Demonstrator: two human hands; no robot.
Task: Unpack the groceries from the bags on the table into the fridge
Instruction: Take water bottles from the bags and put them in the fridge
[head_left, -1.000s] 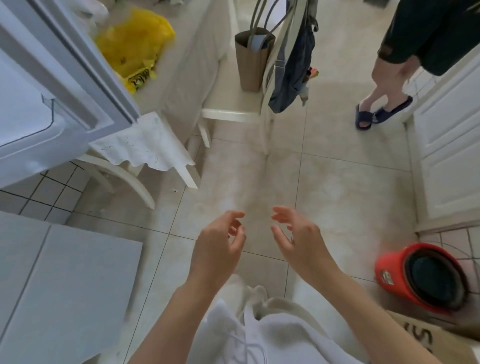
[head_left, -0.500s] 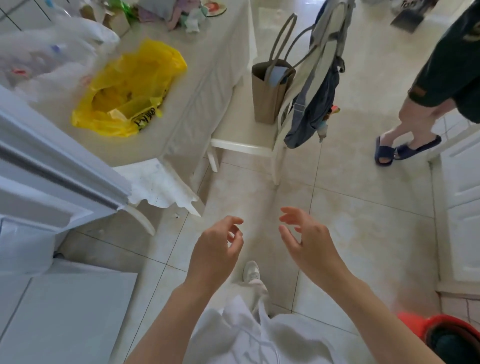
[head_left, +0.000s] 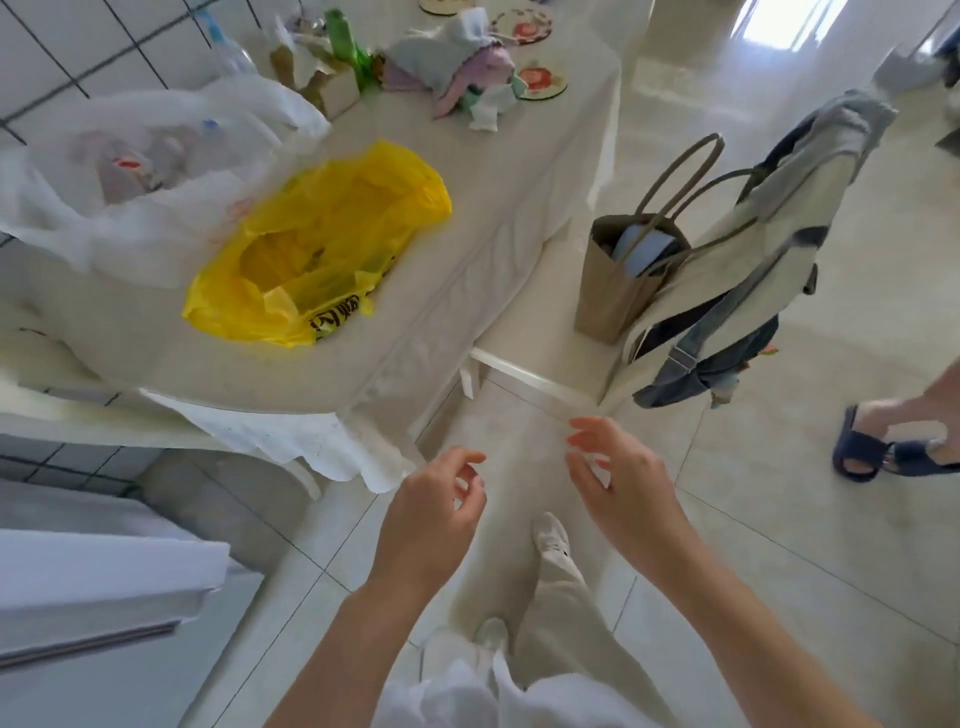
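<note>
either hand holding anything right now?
No. The left hand and right hand hang loosely curled over the floor, short of the yellow bag on the table.

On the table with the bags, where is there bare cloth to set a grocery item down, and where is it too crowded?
Bare cloth runs along the table edge, between the yellow bag and the chair, and in the near strip in front of that bag. The wall side is filled by the white bag, and the far end is cluttered with the crumpled cloths, green bottle and coasters.
</note>
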